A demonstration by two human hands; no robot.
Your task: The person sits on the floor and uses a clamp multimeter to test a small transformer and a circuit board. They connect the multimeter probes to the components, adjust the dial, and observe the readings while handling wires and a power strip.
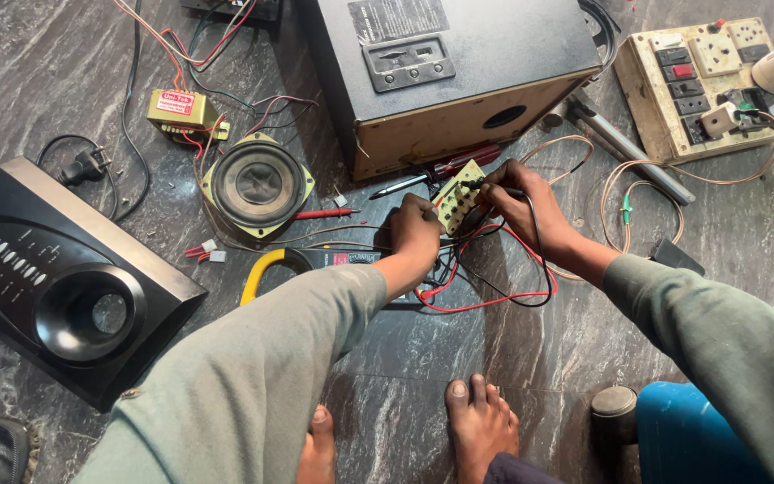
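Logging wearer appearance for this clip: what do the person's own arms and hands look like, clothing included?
Both arms are covered by long, loose sleeves of plain grey-green cloth, the left sleeve and the right sleeve, each ending just short of the wrist. The left hand and right hand are bare: no gloves, rings, watch or bands show. No markings or print on the cloth.
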